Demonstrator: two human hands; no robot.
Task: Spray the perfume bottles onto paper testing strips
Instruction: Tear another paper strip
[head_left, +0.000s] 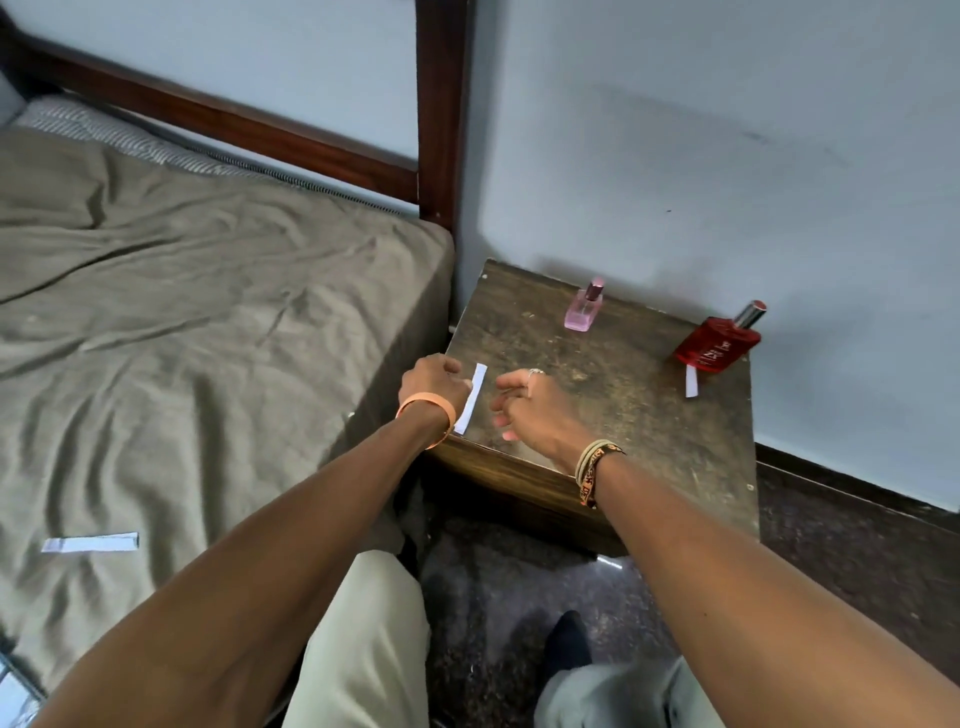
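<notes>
Paper strip at the desk's front-left corner looks feather-light and floppy, best pinched near one end. Left hand curls its fingers against its edge; whether they pinch it I cannot tell. Right hand hovers just beside, loosely curled, holding nothing. Pink bottle and red bottle, probably smooth glass, stand farther back.

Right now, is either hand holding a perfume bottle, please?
No, the pink bottle and red bottle sit on the table, clear of the left hand and right hand.
</notes>
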